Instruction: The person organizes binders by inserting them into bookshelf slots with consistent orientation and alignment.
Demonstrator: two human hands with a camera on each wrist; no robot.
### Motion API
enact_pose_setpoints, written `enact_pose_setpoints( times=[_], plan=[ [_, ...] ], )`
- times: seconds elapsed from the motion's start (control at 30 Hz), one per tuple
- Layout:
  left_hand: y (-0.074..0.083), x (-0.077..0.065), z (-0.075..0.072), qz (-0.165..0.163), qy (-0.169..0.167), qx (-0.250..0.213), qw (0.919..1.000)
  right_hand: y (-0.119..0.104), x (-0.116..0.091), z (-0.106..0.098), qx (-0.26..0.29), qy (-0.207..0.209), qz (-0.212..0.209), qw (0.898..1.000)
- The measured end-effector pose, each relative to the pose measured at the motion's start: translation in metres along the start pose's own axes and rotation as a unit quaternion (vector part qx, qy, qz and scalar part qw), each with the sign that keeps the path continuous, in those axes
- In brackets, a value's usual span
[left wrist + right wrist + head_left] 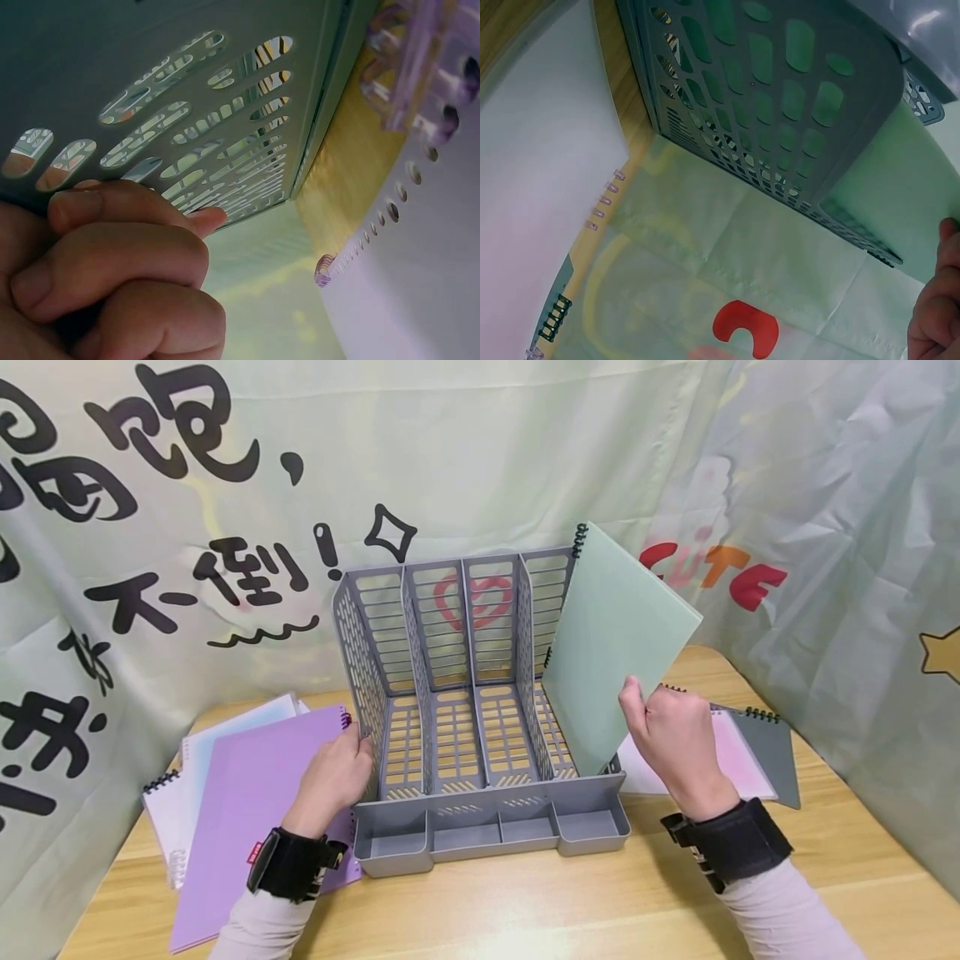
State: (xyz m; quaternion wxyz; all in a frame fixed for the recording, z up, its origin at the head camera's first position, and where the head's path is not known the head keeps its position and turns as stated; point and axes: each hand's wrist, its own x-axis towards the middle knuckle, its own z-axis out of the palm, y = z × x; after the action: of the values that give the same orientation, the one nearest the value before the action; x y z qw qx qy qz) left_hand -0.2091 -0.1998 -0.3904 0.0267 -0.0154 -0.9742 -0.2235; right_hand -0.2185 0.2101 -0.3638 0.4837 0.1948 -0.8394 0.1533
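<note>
Inside grey file rack [585,792], mint-green spiral notebook [611,647] is gripped by fingers of right hand [678,739], left side panel [358,672] by those of left hand [339,779], likely for steadiness.

Behind the left fingers [365,748] and the right fingers [678,710] hangs a creased, pale green cloth [525,452]. Large black characters [176,464] run across it, mostly up and to the left of the left fingers; a four-pointed star outline [390,532] sits above these. A red heart [495,583] shows farther back, between both sets. Coloured letters reading "CUTE" [723,560] stand beyond the right fingers, a yellow star [942,653] well to their right. Below spreads a light wood-grain surface [847,860], with bright glare [517,935] on the near side.
</note>
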Motion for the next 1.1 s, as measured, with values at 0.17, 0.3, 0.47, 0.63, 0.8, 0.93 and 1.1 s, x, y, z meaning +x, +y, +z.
enact_pose_setpoints(
  times=[0.17,0.3,0.47,0.63,0.8,0.93,1.1],
  plan=[
    [0.0002,0.0002,-0.0002,-0.002,-0.002,-0.004,1.0,-0.001,-0.0005,0.0012,0.006,0.017,-0.015,1.0],
    [0.0003,0.0001,-0.0005,-0.005,-0.002,-0.006,1.0,-0.0015,-0.0007,0.0019,0.012,0.02,-0.02,1.0],
    [0.0002,0.0001,-0.0009,-0.004,-0.002,-0.003,1.0,-0.002,-0.0005,0.003,0.017,0.017,-0.025,0.999],
    [0.001,0.0002,-0.0017,-0.003,-0.004,-0.003,1.0,-0.0012,-0.0002,0.004,0.012,0.01,-0.028,0.999],
    [0.0016,-0.0001,-0.0026,-0.001,-0.008,0.0,1.0,0.0,-0.0009,0.0046,0.009,0.007,-0.024,1.0],
    [0.0018,-0.0002,-0.0025,-0.002,-0.008,0.0,1.0,0.0,-0.0011,0.005,0.009,0.002,-0.013,1.0],
    [0.0013,0.0004,-0.002,-0.005,-0.005,0.0,1.0,0.0002,0.0004,0.0053,0.009,0.001,0.005,1.0]
  ],
)
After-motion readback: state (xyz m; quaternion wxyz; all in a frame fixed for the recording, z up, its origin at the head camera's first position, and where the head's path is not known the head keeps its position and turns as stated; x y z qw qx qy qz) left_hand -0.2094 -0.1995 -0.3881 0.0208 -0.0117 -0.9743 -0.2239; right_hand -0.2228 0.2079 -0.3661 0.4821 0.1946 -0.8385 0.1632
